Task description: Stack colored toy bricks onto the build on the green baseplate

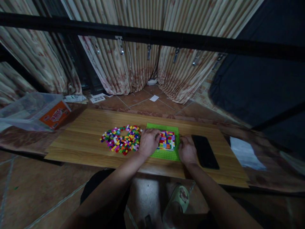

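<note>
A green baseplate (166,154) lies on a low wooden board (81,140). A block of small coloured bricks (167,140) is built on it. My left hand (148,142) rests on the plate's left side, fingers curled against the built block. My right hand (187,149) sits at the plate's right edge, fingers curled down; what it holds, if anything, is hidden. A loose pile of coloured bricks (121,138) lies just left of my left hand.
A black phone (205,151) lies on the board right of my right hand. A clear plastic bag with an orange box (54,114) sits at the far left. White paper (245,154) lies at the right. Striped curtains hang behind. A sandal (177,200) shows below the board.
</note>
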Tool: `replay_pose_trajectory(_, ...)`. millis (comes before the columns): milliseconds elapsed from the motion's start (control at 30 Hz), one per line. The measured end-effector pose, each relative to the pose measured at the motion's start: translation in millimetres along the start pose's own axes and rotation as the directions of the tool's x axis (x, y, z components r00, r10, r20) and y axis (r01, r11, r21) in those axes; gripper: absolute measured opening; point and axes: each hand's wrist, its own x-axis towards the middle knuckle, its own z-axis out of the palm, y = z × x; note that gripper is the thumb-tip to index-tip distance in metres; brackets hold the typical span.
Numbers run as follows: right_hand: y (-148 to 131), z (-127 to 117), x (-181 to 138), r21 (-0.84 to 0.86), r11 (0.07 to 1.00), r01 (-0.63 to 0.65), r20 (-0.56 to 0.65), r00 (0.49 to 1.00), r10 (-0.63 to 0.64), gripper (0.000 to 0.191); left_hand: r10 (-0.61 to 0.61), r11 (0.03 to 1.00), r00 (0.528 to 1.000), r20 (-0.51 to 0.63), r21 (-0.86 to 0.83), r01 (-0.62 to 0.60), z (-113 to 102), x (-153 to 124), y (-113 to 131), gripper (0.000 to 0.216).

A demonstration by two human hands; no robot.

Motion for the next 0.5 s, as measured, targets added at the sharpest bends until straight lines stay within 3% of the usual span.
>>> replay_pose_trajectory(500, -2.8, -0.6, 1.0, -0.025, 1.000, -0.011, -0.002, 1.000, 0.011, 0.028, -0.031, 0.999, 0.999, 0.011, -0.039, 0.032, 3.7, -0.5, 12.9, 0.014)
